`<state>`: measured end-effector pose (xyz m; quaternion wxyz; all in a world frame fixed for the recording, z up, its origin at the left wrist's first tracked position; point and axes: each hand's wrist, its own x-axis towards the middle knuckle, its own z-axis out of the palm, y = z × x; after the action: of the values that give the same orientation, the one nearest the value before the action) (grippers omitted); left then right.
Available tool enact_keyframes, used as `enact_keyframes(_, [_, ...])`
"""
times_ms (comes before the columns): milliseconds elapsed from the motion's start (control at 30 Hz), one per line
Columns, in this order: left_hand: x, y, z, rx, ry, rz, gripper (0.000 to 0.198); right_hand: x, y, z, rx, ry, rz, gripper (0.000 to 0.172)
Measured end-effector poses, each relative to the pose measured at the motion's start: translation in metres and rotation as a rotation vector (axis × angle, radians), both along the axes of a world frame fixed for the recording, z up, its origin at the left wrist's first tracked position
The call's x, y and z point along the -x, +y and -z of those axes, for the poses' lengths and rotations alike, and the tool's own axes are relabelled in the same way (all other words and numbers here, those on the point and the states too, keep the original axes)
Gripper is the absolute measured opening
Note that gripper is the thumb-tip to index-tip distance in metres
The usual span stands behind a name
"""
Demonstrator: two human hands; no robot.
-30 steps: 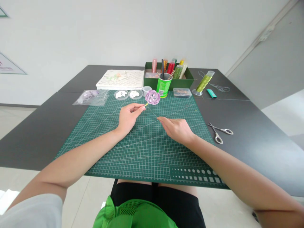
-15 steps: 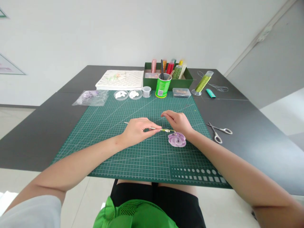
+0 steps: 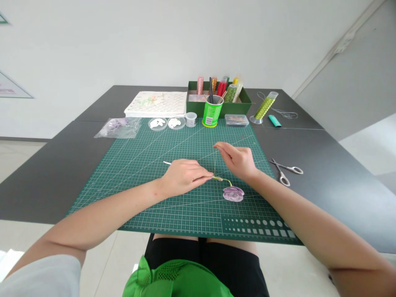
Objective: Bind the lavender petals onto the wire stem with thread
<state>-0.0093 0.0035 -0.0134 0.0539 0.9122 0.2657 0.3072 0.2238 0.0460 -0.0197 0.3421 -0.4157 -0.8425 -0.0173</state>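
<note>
A thin stick with a pale end (image 3: 167, 163) passes through my left hand (image 3: 185, 177), whose fingers pinch it. Beyond the fingertips a green wrapped stem (image 3: 228, 180) curves down to a purple flower (image 3: 233, 194) with layered petals, just above the cutting mat. My right hand (image 3: 236, 160) is up and to the right of the left fingertips, its fingers pinched together on a fine thread (image 3: 215, 161). The thread runs down to the stem beside my left fingertips.
Scissors (image 3: 283, 173) lie open to the right. Behind the green mat (image 3: 148, 214) stand a green can (image 3: 212, 113), a dark green box (image 3: 194, 108) of thread spools, a green spool (image 3: 265, 109), small dishes (image 3: 157, 124), a plastic bag (image 3: 119, 128) and white sheets (image 3: 154, 105).
My left hand has moved slightly down, and the flower has swung lower and tilted. My right hand has shifted slightly right, with the thread now visible between the hands.
</note>
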Motion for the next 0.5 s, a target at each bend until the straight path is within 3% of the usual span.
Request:
enact_keyframes(333, [-0.001, 0.000, -0.003, 0.035, -0.120, -0.083, 0.017, -0.005, 0.008, 0.003, 0.043, -0.023, 0.092, 0.040])
enact_keyframes(500, [-0.001, -0.001, -0.005, 0.051, -0.170, -0.103, 0.016, -0.006, 0.013, 0.005, 0.080, -0.137, 0.136, 0.038])
